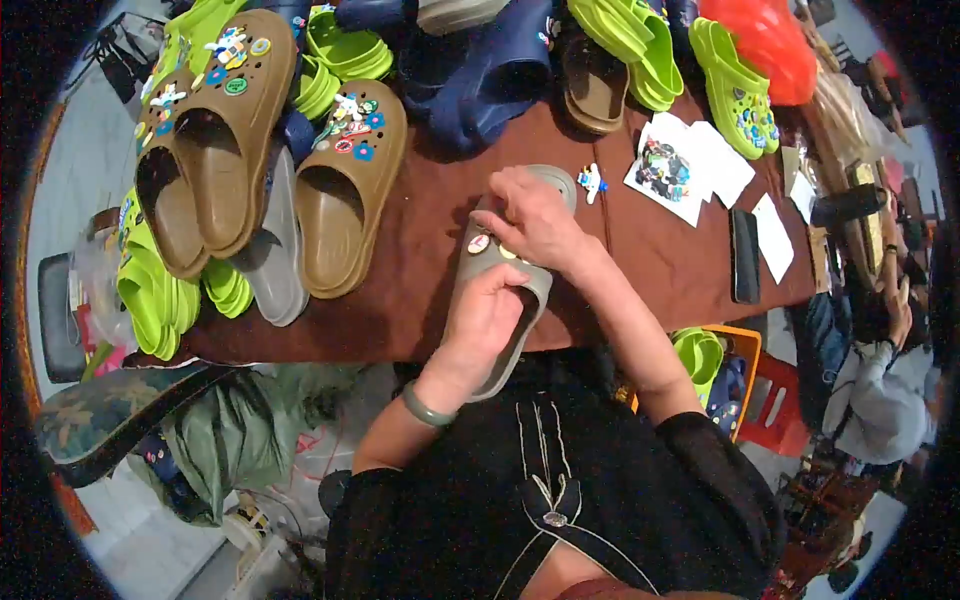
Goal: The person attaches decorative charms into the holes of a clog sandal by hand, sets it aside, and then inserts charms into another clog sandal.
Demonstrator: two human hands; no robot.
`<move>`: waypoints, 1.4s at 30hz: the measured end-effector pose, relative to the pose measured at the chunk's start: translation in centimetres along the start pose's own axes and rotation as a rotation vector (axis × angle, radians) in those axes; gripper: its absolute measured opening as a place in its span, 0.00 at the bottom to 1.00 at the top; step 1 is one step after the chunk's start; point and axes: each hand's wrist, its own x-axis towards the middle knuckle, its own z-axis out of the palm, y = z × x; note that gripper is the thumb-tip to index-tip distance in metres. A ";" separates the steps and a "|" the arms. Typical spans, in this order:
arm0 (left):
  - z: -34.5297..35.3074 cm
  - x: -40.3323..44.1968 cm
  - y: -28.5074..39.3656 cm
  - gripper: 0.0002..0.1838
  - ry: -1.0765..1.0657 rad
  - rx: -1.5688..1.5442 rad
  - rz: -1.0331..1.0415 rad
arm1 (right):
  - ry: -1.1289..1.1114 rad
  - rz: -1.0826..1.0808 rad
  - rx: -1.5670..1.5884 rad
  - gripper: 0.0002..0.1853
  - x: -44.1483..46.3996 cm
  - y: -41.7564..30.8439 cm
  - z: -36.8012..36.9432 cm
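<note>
With the dial centred on the taupe clog (474,264), the clog sits at the near edge of the brown-covered surface (680,270), its toe pointing between 12 and 1 o'clock and its heel reaching past the edge toward the person's black top (450,500). The left hand (480,315), with a bracelet (426,408) at its wrist, comes in from 7 o'clock; its grip is closed on the clog, the thumb lying across the upper near the foot opening. The right hand (535,218) comes from 4 o'clock and rests on the upper with bent fingers; whether its grip pinches anything cannot be told. Just beside those fingers, a round charm (478,243) shows on the upper. A loose figure charm (592,184) lies near the toe at 1 o'clock. At 2 o'clock is a white sheet (663,170) bearing a cluster of small pieces, and at 3 o'clock a black flat object (744,256) lies beside a white card (772,238). Brown clogs (352,200) decorated with charms stand at 10 o'clock, a grey clog (275,265) at 9, navy clogs (490,95) at 12, and a decorated green clog (733,95) near 2. Below the surface, at 4 o'clock, an orange crate (748,370) holds more footwear.
</note>
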 end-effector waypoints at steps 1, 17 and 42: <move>0.3 -0.1 0.1 0.15 0.008 0.000 0.002 | 0.027 -0.041 -0.033 0.14 0.0 -0.1 0.2; -3.5 0.1 -0.9 0.21 -0.093 0.272 -0.004 | -0.025 -0.154 0.173 0.15 -0.7 1.0 0.1; -4.1 0.5 -1.6 0.14 0.016 0.328 -0.019 | 0.747 0.035 0.652 0.18 -2.7 1.2 0.9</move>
